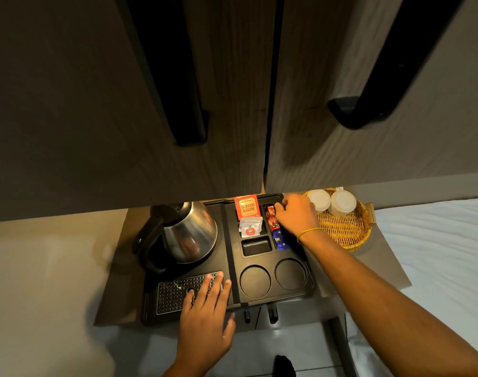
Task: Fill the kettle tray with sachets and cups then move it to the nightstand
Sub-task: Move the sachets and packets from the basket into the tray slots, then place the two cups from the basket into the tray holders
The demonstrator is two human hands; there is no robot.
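Note:
A black kettle tray lies on a brown surface, with a steel kettle on its left half. In its back compartments sit an orange Classic Assam sachet, a white sachet, red sachets and a blue sachet. Two round cup wells hold nothing. Two white cups stand upside down in a wicker basket right of the tray. My left hand rests flat on the tray's perforated grille. My right hand has its fingers curled on the red sachets at the back slot.
Wooden cabinet doors with long black handles hang above and hide the tray's back edge. White bedding lies to the right. A pale wall is on the left and a tiled floor below the surface's front edge.

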